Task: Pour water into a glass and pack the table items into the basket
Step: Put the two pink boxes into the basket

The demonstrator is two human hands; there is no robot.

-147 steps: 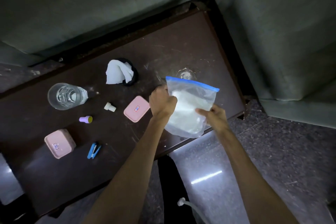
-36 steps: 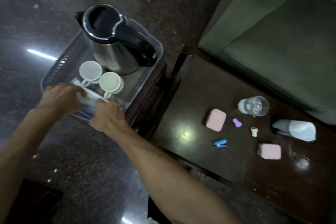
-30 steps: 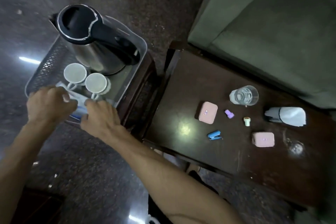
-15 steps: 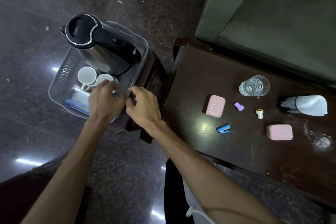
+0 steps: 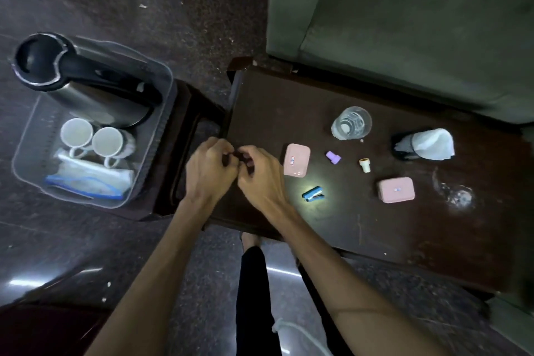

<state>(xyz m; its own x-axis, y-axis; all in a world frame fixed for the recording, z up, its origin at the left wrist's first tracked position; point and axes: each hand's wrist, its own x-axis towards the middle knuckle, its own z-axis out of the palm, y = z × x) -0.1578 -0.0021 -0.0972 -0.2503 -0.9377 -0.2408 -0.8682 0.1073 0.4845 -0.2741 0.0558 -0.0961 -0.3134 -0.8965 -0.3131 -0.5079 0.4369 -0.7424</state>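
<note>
Our two hands meet over the left end of the table (image 5: 303,89), fingers curled toward each other; the left hand (image 5: 209,172) and right hand (image 5: 258,175) seem to touch at the fingertips, with a small dark shape between them, and we cannot tell whether either holds anything or what that shape is. The nearest loose item is the pink case (image 5: 296,159), just beside the right hand and farther in along the table; it lies flat, its long axis running roughly away from us toward the sofa (image 5: 404,23). We judge the right hand the nearer one for it, needing only a short reach sideways. Past the case on the table lie the blue stapler (image 5: 313,193), nearer our edge, then the purple cap (image 5: 333,157), a small cream stopper (image 5: 365,165), a second pink case (image 5: 396,189), the glass (image 5: 351,123) of water toward the sofa side, and a white tissue in a dark holder (image 5: 424,144) near the table's far end. The basket (image 5: 161,101) sits off the table's left end, beyond the left hand, already carrying the kettle (image 5: 81,84), two white cups (image 5: 92,137) and a zip bag (image 5: 86,182), so each picked item must travel back across our hands to reach it.
</note>
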